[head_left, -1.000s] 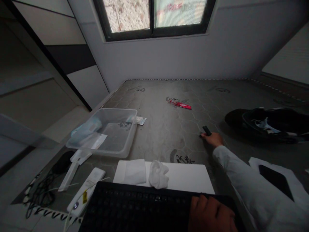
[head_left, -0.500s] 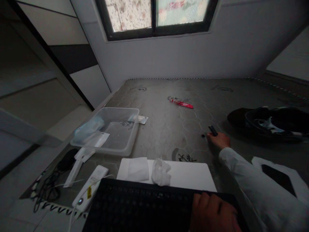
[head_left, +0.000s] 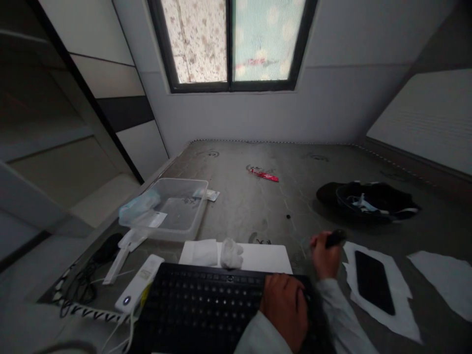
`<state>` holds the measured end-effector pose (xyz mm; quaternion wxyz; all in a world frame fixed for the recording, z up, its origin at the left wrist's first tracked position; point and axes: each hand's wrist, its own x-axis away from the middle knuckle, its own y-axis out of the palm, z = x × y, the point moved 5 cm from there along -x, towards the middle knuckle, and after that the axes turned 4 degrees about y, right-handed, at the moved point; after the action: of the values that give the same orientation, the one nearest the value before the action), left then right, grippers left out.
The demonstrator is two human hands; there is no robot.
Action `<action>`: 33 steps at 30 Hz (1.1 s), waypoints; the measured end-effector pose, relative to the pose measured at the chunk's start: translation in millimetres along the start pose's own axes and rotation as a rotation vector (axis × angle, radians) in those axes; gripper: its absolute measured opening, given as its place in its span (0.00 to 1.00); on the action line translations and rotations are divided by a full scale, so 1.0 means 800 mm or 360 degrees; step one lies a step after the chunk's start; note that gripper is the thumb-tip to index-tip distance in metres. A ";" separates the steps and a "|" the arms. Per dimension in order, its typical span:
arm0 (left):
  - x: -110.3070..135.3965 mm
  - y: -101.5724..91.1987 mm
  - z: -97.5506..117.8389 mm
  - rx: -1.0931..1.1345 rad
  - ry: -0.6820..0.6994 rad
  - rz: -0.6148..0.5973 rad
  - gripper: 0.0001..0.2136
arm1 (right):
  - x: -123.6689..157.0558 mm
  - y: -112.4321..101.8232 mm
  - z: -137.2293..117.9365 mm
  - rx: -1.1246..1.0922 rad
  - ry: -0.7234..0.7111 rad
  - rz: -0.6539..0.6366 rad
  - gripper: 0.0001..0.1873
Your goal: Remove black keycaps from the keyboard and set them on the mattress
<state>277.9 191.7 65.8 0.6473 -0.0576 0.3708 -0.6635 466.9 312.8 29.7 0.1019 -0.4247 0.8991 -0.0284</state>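
A black keyboard [head_left: 206, 300] lies at the front, over the near part of a white flat board [head_left: 258, 255]. My left hand [head_left: 283, 305] is closed over the keyboard's right end, fingers bent near its far edge; the fingertips are partly hidden. To the right of the keyboard, my right hand [head_left: 326, 255] is raised and closed around a short black stick-like object [head_left: 335, 238], blurred, its kind unclear. A folded white tissue [head_left: 205, 252] and a crumpled white tissue [head_left: 231, 254] rest on the board. A small black piece [head_left: 288, 217] lies beyond my right hand.
At left stand a clear plastic bin [head_left: 184, 228], a white power strip [head_left: 140, 282] and a black mouse [head_left: 107, 247] with cables. A black phone [head_left: 374, 282] lies on white paper at right, below a black cap-like item [head_left: 332, 199]. A red packet [head_left: 265, 174] lies farther back.
My right hand has lifted from the grey surface and drawn back toward me, with the black object still in it. The view has tilted up and turned right. My left hand stays on the keyboard.
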 end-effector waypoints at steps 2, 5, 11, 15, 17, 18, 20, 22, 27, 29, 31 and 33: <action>-0.002 -0.005 0.003 -0.0037 0.0014 -0.0051 0.07 | 0.031 -0.031 -0.018 -0.0055 -0.0061 -0.0015 0.26; -0.004 -0.009 0.006 -0.0103 0.0029 -0.0124 0.07 | 0.063 -0.075 -0.044 -0.0272 -0.0143 0.0064 0.23; -0.004 -0.011 0.012 -0.0176 0.0089 -0.0213 0.06 | 0.121 -0.096 -0.064 -0.0832 0.0004 0.0020 0.21; -0.003 -0.012 0.017 -0.0216 0.0154 -0.0258 0.08 | 0.139 -0.089 -0.071 -0.1053 0.0122 -0.0184 0.22; -0.002 -0.011 0.019 -0.0236 0.0183 -0.0275 0.08 | 0.144 -0.088 -0.072 -0.1189 0.0209 -0.0230 0.21; -0.002 -0.011 0.020 -0.0242 0.0188 -0.0282 0.08 | 0.146 -0.087 -0.071 -0.1257 0.0258 -0.0257 0.21; -0.001 -0.010 0.020 -0.0251 0.0191 -0.0309 0.09 | 0.151 -0.082 -0.070 -0.1368 0.0336 -0.0315 0.20; 0.000 -0.009 0.019 -0.0259 0.0194 -0.0343 0.11 | 0.155 -0.075 -0.069 -0.1436 0.0382 -0.0365 0.20; -0.002 -0.007 0.014 -0.0271 0.0150 -0.0389 0.14 | 0.159 -0.059 -0.064 -0.1487 0.0437 -0.0451 0.19; -0.003 -0.007 0.012 -0.0258 0.0138 -0.0392 0.15 | 0.157 -0.055 -0.063 -0.1495 0.0464 -0.0469 0.19; -0.004 -0.005 0.011 -0.0256 0.0139 -0.0418 0.15 | 0.155 -0.053 -0.063 -0.1496 0.0493 -0.0493 0.20; -0.004 -0.005 0.010 -0.0276 0.0134 -0.0453 0.16 | 0.154 -0.052 -0.064 -0.1482 0.0518 -0.0508 0.20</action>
<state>279.9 191.0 75.0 0.5233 -0.1374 0.4415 -0.7158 411.3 189.8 66.0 -0.2447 -0.5471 0.7446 0.2939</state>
